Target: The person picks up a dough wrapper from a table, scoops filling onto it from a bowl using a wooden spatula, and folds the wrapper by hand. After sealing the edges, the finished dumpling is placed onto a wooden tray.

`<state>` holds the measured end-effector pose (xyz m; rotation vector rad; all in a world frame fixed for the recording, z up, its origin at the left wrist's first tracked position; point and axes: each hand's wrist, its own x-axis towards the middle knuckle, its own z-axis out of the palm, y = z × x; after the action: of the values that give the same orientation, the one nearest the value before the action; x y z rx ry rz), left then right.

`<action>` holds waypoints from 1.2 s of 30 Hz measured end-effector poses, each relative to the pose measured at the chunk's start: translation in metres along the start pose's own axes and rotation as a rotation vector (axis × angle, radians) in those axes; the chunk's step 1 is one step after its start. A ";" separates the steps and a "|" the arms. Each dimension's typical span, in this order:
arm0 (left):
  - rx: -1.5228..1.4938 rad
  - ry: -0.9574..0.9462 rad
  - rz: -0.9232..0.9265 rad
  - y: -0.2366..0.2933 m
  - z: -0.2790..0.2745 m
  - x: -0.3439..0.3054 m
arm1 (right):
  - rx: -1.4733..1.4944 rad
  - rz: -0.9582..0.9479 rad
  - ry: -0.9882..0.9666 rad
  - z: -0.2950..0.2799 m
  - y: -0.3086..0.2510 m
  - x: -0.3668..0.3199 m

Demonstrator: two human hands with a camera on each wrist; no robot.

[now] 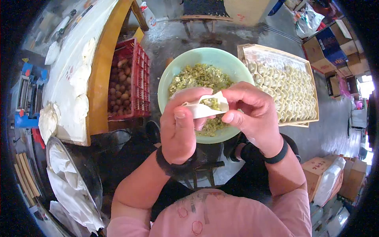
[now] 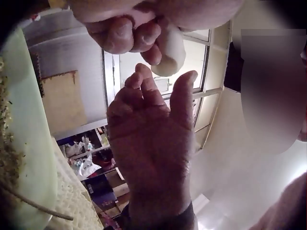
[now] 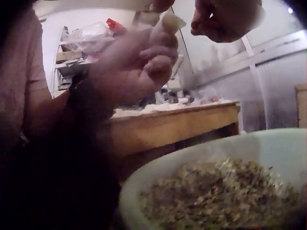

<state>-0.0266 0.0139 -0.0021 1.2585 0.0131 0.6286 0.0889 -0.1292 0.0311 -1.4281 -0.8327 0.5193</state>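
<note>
Dumpling wrapper (image 1: 203, 108) — my left hand (image 1: 179, 128) and right hand (image 1: 252, 114) pinch its edges; only the head view shows its filling (image 1: 213, 103), over the bowl (image 1: 173, 70) — clear of the rim.

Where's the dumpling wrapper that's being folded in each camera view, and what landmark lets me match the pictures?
Head: the dumpling wrapper is mid-frame, pinched between the left hand and the right hand, above the bowl.
Left wrist: top centre, a pale fold under curled fingers.
Right wrist: top centre, at the fingertips.
Shared landmark: the green bowl, at the left edge in the left wrist view and along the bottom in the right wrist view.
</note>
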 end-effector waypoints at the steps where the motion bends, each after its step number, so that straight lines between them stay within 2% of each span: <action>1: 0.009 0.000 0.003 0.000 0.001 0.000 | 0.019 0.015 0.020 0.001 -0.002 0.000; 5: 0.002 0.025 -0.014 0.001 0.005 -0.001 | -0.006 -0.014 0.050 0.004 0.000 -0.001; 8: -0.003 0.008 -0.001 -0.003 0.004 -0.001 | -0.119 -0.082 0.034 0.005 0.003 0.001; 11: 0.079 -0.005 -0.083 0.001 0.004 -0.001 | -0.275 -0.155 0.031 0.003 0.000 0.002; 17: -0.008 -0.003 -0.032 0.002 0.007 -0.002 | -0.184 -0.087 0.052 0.000 -0.006 0.003; 23: 0.004 -0.063 -0.101 0.002 0.008 -0.002 | -0.237 -0.228 0.053 0.001 0.004 0.004; 28: 0.020 -0.094 -0.128 0.004 0.005 -0.002 | -0.177 -0.121 0.030 0.000 -0.006 0.003; 36: 0.052 -0.136 -0.202 0.006 0.007 -0.003 | -0.099 -0.086 0.056 0.005 -0.001 0.002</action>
<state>-0.0289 0.0074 0.0043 1.3287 0.0432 0.3698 0.0865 -0.1240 0.0318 -1.4830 -0.8811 0.3752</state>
